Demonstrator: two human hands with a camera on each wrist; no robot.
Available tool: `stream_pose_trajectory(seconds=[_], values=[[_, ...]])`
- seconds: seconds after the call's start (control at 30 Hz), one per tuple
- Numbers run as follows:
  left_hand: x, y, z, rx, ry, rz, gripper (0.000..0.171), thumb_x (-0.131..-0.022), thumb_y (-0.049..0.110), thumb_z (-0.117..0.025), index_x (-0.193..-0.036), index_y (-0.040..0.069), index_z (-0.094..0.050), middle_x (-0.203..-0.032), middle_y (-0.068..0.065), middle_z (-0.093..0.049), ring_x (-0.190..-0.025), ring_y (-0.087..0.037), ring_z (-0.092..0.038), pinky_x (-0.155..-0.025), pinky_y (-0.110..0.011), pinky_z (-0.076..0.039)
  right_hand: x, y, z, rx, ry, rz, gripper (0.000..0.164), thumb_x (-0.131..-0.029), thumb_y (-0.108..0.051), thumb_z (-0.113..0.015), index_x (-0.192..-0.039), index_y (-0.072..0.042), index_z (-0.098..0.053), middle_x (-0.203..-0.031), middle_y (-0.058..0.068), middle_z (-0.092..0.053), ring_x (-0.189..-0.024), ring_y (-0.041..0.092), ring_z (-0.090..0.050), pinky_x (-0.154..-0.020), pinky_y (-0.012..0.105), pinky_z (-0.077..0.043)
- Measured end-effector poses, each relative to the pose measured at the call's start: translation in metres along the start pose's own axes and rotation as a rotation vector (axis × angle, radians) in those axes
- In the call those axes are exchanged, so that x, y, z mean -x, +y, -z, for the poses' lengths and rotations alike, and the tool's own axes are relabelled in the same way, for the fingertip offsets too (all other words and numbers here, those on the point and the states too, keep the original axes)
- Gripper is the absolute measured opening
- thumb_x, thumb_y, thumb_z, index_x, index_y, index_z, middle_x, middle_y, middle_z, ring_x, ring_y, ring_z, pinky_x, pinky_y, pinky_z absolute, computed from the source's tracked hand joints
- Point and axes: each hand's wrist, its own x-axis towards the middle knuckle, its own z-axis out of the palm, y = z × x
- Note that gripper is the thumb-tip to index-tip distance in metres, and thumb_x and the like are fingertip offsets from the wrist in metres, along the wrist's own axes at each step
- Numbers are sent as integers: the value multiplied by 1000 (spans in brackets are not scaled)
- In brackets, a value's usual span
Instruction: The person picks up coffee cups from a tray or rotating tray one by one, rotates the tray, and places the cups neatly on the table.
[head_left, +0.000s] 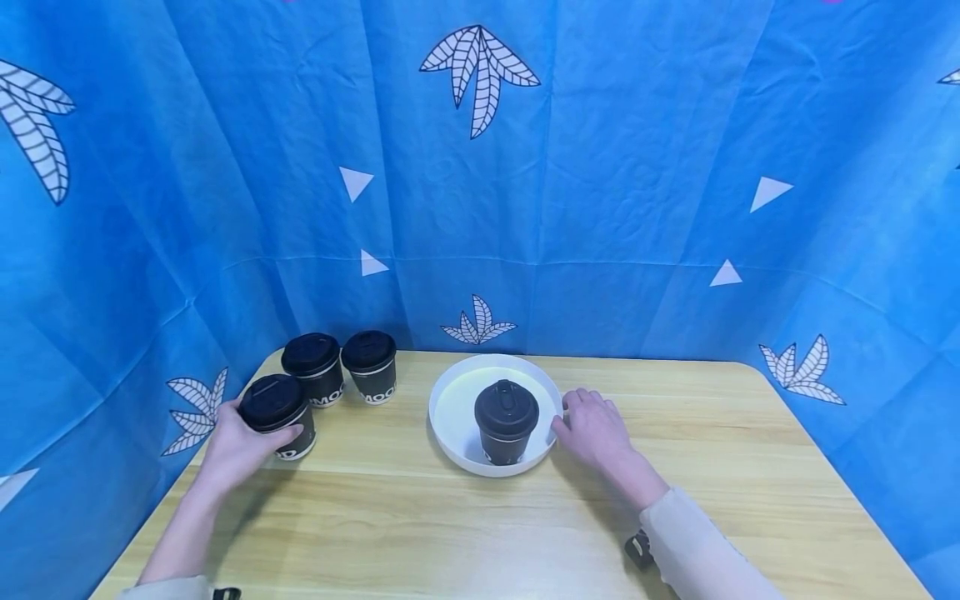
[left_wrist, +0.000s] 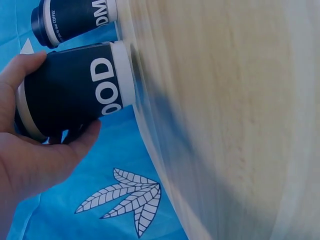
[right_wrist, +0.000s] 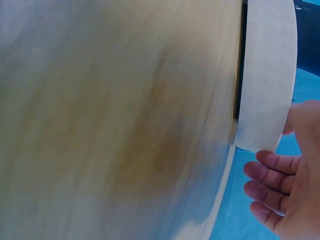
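Black lidded cup [head_left: 277,423], white lettering on sleeve, standing upright near table's [head_left: 420,533] left edge. Left hand [head_left: 234,450] wrapping around its side, thumb and fingers curling against the sleeve. Two matching cups [head_left: 341,367] standing just behind. Right hand [head_left: 596,429] resting, fingers relaxed, touching white plate [head_left: 453,417] rim; fourth cup [head_left: 506,421] sitting on plate.

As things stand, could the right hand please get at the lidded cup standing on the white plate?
Probably yes: the right hand rests at the white plate's rim, beside the lidded cup, and nothing stands between them.
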Motion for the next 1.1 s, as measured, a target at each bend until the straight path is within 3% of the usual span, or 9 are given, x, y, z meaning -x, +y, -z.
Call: stream_pose_trajectory(seconds=[0.47,0.7,0.87,0.97,1.1], values=[[-6,-5,-1,1,36,-33,88,-81,19,-89,-143,-17,-39,-136,-41,-53,-125,-50,-52,-106,-60,-41,1,-1,2,-2,-4,-4,36,-97,-31,-62,-115,0,-64,-112,14,-65,-106,33,-59,-90,49,-49],[-4,-3,0,8,18,66,110,-81,21,-88,-153,-18,-14,-146,-46,-37,-135,-56,-41,-114,-66,-33,1,-2,2,-1,-5,-7,36,-97,-31,-61,-115,-1,-64,-111,14,-64,-107,34,-59,-90,49,-49],[-3,-1,-1,52,35,64,116,-79,20,-91,-154,-16,-10,-148,-44,-35,-137,-54,-39,-117,-65,-31,1,-1,1,-2,-6,-8,35,-97,-31,-61,-114,-1,-64,-111,14,-64,-107,34,-58,-91,49,-49],[-1,3,-1,58,66,79,124,-79,21,-91,-157,-13,-1,-153,-45,-24,-141,-56,-33,-119,-66,-27,1,-2,2,-5,-10,-10,35,-97,-31,-61,-115,-1,-64,-111,14,-64,-107,34,-58,-91,50,-49],[4,11,-3,-1,150,77,132,-78,29,-91,-161,-4,6,-161,-41,-9,-146,-58,-21,-119,-72,-22,2,-2,2,-6,-11,-11,36,-97,-31,-61,-115,0,-64,-112,15,-64,-107,34,-58,-92,50,-49]])
